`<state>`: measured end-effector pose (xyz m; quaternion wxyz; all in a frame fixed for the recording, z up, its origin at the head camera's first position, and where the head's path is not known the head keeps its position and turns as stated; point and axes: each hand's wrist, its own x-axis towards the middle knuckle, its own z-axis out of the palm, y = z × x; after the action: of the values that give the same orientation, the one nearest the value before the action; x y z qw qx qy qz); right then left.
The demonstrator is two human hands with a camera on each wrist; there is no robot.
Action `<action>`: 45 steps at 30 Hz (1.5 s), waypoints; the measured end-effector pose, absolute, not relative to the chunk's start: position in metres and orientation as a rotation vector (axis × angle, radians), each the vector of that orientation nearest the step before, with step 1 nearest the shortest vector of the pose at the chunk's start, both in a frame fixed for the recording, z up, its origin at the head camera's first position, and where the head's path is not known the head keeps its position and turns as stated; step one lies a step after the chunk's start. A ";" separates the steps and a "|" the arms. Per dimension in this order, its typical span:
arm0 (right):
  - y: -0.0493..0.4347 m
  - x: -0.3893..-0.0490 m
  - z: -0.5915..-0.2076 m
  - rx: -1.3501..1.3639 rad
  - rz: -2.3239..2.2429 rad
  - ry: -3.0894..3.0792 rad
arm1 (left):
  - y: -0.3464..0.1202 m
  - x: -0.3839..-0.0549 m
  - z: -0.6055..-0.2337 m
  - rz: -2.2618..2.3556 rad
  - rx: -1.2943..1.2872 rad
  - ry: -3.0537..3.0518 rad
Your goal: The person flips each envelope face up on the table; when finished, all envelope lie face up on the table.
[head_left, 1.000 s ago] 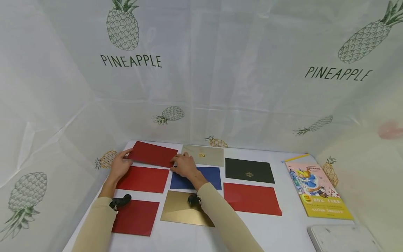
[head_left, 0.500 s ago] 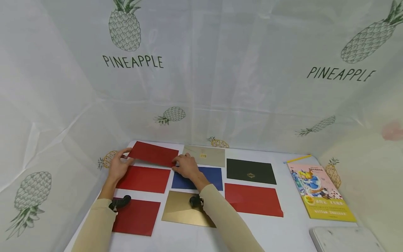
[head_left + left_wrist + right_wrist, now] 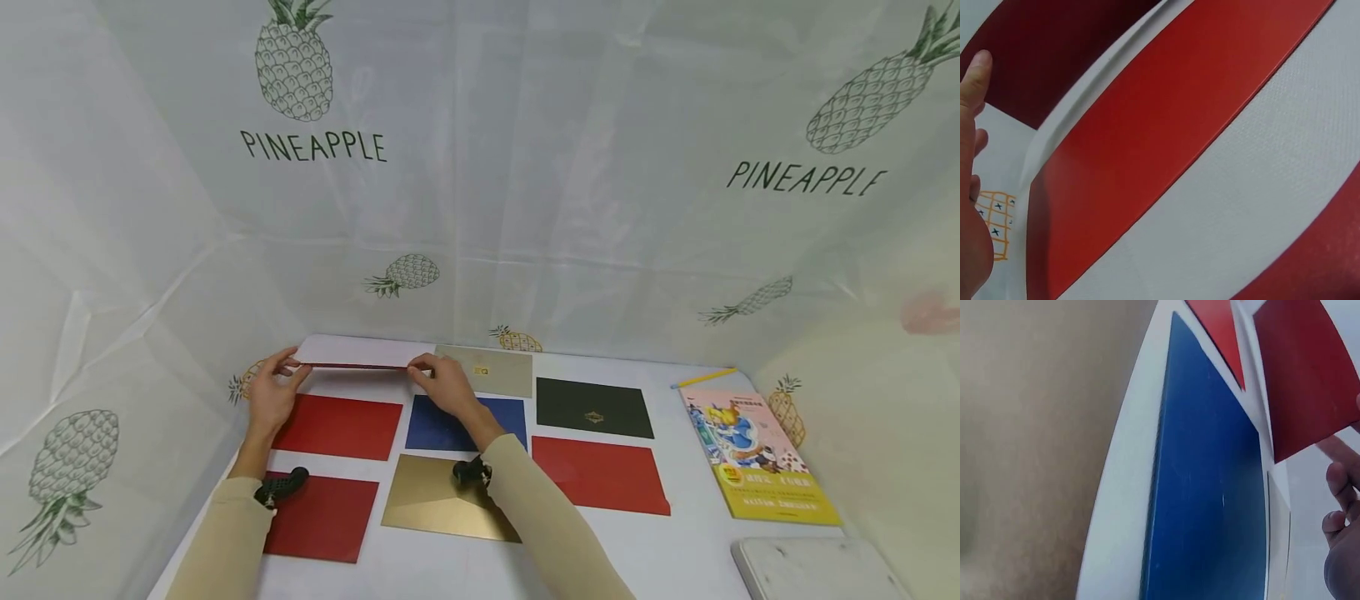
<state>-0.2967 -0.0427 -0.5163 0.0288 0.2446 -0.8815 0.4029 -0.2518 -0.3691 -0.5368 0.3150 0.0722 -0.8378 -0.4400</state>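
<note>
Both hands hold a flat red card (image 3: 356, 366) above the table at the back left; it could be an envelope. In the head view it stands nearly edge-on, a thin dark line. My left hand (image 3: 272, 398) pinches its left end, and my right hand (image 3: 448, 387) pinches its right end. The left wrist view shows the card's dark red face (image 3: 1054, 56) beside my fingers. From the right wrist, its red face (image 3: 1307, 375) hangs above the table. Below the hands lie another red card (image 3: 337, 427) and a blue card (image 3: 465, 423).
Around them lie a beige card (image 3: 498, 372), a dark green card (image 3: 592, 407), a gold card (image 3: 442, 497) and two more red cards. At right are a picture book (image 3: 757, 450), a yellow pencil-like stick (image 3: 705, 377) and a white case (image 3: 817, 571). Pineapple-printed sheeting (image 3: 570, 208) encloses the table.
The held red card has tilted from showing its broad face to nearly edge-on, baring white table behind it. Both hands have turned slightly with it and kept hold of its ends.
</note>
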 end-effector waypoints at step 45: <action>-0.046 -0.294 -0.535 0.895 0.415 -2.917 | -0.354 -0.248 -0.539 -0.618 0.477 -2.691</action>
<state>-0.2943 -0.0465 -0.5348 0.0309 0.2905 -0.9468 0.1348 -0.2479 -0.3538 -0.5387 0.1689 0.1676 -0.9467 -0.2172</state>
